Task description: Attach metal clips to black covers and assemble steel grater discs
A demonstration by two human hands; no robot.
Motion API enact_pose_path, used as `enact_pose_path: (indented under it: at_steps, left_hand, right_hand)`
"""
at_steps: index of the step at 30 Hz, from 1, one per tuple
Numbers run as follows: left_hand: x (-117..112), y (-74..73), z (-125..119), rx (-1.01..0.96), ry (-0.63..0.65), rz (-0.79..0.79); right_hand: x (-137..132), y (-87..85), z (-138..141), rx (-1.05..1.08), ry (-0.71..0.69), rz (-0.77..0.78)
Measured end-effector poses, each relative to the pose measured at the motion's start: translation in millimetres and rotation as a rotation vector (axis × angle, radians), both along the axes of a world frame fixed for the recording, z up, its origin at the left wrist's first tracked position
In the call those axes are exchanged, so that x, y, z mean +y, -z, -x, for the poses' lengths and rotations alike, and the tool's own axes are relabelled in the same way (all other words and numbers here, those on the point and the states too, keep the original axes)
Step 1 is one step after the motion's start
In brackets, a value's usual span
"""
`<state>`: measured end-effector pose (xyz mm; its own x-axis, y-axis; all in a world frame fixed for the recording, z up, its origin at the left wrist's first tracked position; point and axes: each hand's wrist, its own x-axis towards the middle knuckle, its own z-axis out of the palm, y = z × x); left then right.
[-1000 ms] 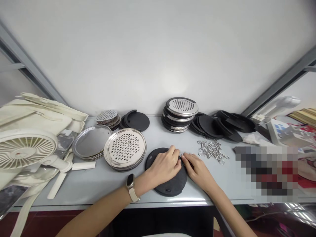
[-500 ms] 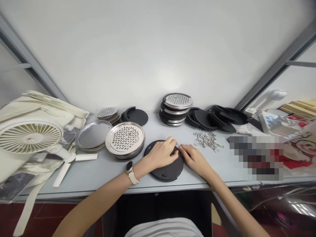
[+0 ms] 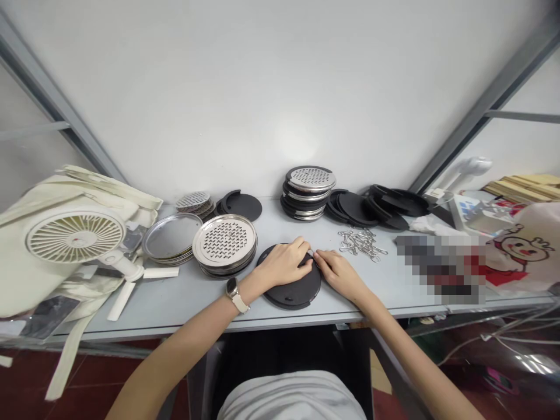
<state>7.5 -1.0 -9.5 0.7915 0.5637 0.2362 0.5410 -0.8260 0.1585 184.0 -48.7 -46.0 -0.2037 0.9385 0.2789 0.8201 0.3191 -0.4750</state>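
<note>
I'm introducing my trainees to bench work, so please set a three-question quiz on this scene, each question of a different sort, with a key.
1. True or false: the watch is worn on the right wrist.
2. Fill in the blank: the left hand lies over a round black ____.
3. Short answer: what lies loose in a heap on the bench, a little beyond the right hand?

Key: 1. False; the watch is on the left wrist. 2. Disc. 3. Looped wire pieces.

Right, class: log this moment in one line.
left hand: on black disc | right hand: at disc's edge | metal clips: loose pile
</note>
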Motion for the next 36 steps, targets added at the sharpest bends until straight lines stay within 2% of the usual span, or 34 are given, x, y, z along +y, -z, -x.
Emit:
enact_pose_path:
  at_steps: [12, 36]
  left_hand:
    - [-1.2, 0.6, -0.4, 0.003, -0.05, -0.01]
    - [-0.6, -2.4, 1.1, -0.01, -0.014, 0.027]
  right_hand:
    - [-0.1, -0.5, 0.6, -0.03, 0.007, 0.0]
    - [-0.2, -1.5, 1.4, 0.006, 0.003, 0.01]
